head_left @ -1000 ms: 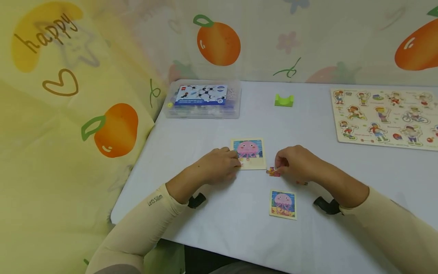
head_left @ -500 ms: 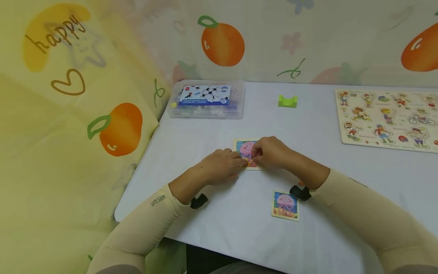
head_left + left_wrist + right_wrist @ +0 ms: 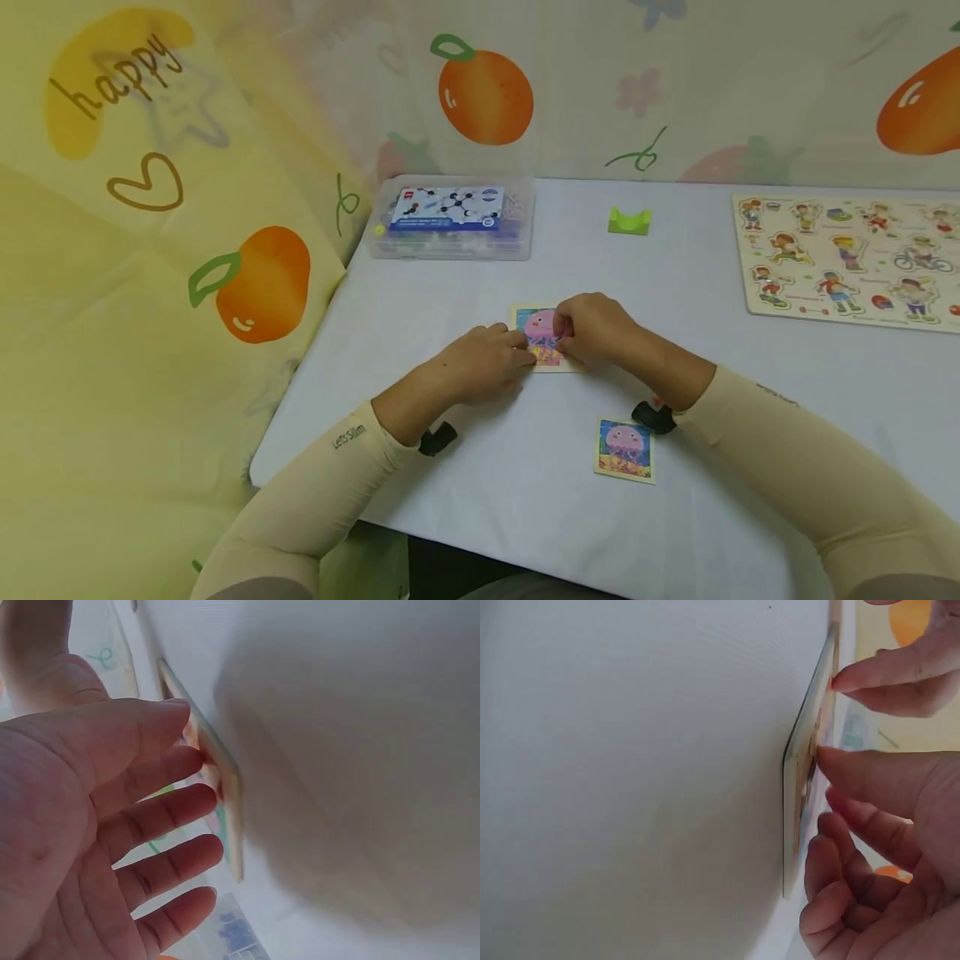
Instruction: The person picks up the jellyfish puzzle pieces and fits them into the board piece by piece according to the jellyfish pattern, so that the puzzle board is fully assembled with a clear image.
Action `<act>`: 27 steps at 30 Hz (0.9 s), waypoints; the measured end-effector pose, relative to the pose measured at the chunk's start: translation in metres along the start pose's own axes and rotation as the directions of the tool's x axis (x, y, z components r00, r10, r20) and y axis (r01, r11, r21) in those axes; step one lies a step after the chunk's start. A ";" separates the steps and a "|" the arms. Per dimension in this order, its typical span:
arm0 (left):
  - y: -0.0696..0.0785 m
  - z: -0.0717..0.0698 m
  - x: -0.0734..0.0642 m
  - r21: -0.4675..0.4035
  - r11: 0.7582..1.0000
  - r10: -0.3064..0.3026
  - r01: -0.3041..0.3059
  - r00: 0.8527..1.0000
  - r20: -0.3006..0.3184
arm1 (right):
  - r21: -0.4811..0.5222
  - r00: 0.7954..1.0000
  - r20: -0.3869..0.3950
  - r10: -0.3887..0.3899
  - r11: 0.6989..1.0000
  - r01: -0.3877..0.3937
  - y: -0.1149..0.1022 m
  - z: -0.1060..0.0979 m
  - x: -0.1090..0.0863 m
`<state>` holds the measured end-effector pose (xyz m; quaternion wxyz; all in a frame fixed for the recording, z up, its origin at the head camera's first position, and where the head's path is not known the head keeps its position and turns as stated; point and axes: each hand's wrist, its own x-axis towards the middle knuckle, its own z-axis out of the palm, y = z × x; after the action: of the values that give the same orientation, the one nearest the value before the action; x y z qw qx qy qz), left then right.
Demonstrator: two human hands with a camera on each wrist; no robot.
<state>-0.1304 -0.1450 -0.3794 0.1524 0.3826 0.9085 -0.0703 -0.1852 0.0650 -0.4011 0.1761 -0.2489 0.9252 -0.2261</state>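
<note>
A square jellyfish puzzle board [image 3: 558, 369] with a pale wooden rim lies on the white table, its picture partly covered by my hands. My left hand [image 3: 483, 362] steadies its left side; in the left wrist view the fingers [image 3: 176, 814] are spread and fairly straight along the board. Over the right half, my right hand [image 3: 600, 329] bends its thumb and index finger down to a puzzle piece in the lower picture, mostly hidden by the fingers. In the right wrist view, the thumb [image 3: 870, 776] meets the board surface and the other fingers curl in.
A small jellyfish picture card [image 3: 626, 450] lies nearer me, beside the black strap [image 3: 654, 418] on my right wrist. A reddish loose piece [image 3: 658, 401] peeks out there. Behind stand a clear plastic case [image 3: 450, 246], a green curved block [image 3: 629, 222] and a figure puzzle board [image 3: 810, 292].
My right hand has carried the yellow and pink piece from the table leftward onto the board, then shifted slightly there. The left hand stays at the board's left side. The head view has shifted slightly.
</note>
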 end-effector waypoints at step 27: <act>-0.002 0.004 0.056 -0.184 0.982 -0.055 0.041 0.996 -0.074 | -0.079 0.992 0.065 0.112 0.991 -0.107 0.061 -0.018 -0.107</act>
<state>-0.1676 -0.1096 -0.4013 0.1492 0.3475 0.9254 0.0248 -0.1293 0.1759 -0.3943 0.2104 -0.2119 0.9387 -0.1723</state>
